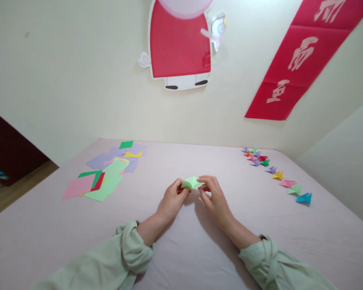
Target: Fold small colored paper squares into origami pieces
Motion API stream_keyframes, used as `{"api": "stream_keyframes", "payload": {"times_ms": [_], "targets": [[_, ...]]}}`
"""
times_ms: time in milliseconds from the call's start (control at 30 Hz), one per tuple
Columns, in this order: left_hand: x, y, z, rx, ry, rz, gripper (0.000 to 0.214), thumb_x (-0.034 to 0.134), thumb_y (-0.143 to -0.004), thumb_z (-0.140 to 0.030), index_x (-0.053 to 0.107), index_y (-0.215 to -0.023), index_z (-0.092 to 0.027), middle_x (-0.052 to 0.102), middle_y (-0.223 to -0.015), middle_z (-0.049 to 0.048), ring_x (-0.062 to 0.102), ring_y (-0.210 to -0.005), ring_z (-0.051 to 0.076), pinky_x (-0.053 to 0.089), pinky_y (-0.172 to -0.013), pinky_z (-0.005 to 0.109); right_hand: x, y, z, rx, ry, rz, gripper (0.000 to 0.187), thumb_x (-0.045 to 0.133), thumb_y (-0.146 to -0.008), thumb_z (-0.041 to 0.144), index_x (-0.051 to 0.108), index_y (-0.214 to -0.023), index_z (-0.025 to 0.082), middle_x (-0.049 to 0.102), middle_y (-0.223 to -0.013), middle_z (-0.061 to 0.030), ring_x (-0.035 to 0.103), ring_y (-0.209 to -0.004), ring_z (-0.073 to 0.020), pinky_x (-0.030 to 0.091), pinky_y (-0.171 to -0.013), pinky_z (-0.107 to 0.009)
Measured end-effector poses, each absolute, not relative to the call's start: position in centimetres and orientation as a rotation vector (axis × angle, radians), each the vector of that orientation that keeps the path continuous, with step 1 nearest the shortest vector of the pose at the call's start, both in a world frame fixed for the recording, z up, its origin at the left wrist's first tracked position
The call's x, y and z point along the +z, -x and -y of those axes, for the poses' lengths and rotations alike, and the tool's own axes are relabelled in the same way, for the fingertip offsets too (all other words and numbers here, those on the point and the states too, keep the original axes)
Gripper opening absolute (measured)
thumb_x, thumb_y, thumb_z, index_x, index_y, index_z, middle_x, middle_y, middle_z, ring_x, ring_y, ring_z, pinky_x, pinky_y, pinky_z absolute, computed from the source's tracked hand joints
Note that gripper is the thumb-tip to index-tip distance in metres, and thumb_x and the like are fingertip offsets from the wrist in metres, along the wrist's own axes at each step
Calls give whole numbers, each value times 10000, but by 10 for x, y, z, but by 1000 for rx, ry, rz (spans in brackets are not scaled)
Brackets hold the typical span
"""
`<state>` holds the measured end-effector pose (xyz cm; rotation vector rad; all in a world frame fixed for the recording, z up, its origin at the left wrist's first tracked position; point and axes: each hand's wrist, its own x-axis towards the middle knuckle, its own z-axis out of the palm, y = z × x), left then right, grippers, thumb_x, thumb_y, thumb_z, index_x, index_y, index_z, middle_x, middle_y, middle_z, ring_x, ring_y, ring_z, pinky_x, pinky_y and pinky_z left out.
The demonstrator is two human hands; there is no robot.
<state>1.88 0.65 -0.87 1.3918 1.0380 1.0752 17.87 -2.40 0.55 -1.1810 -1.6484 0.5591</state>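
A small folded piece of light green paper (192,183) is between my hands, just above the table. My left hand (174,197) pinches its left end with thumb and fingers. At the right end, my right hand (214,197) has its fingers curled, the index finger over the paper's edge and the thumb below. The paper has a raised middle with creased flaps; its underside is hidden.
Loose paper sheets (104,183) in green, pink, purple, red and yellow lie overlapping at the table's left. Several folded paper figures (277,175) run in a line along the right. The table (169,249) meets a wall with a red banner (299,60).
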Motion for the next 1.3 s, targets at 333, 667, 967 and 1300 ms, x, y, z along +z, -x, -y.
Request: {"api": "stream_keyframes", "payload": {"times_ms": [333, 667, 967, 1300], "targets": [[0, -14, -5, 1032, -1584, -1034, 76, 531, -809, -233, 566, -780, -173, 577, -738, -21, 550, -706, 130, 417, -655, 221, -6, -180, 14, 951, 1176, 1369, 291, 526, -845, 248, 506, -1134, 221, 613, -1073, -62, 627, -876, -167, 523, -785, -332], [-2, -15, -4, 1020, -1618, -1058, 58, 503, -801, -180, 552, -770, -176, 550, -707, -28, 515, -687, 128, 385, -646, 224, 6, -182, 21, 637, 1139, 1682, 185, 465, -832, 100, 602, -887, 211, 590, -897, -35, 564, -877, -177, 466, -778, -310], [-1, -17, -3, 1003, -1642, -1034, 39, 518, -779, -173, 538, -745, -174, 546, -721, -17, 526, -698, 132, 407, -656, 230, 3, -180, 22, 600, 1150, 1707, 178, 462, -836, 76, 570, -867, 213, 579, -891, -26, 563, -862, -170, 470, -767, -307], [-4, -16, -1, 1007, -1723, -1054, 57, 532, -782, -168, 536, -726, -176, 534, -705, -22, 499, -690, 127, 382, -633, 222, 7, -177, 26, 720, 1179, 1640, 182, 469, -861, 125, 546, -1002, 213, 583, -933, -30, 578, -861, -170, 484, -804, -328]]}}
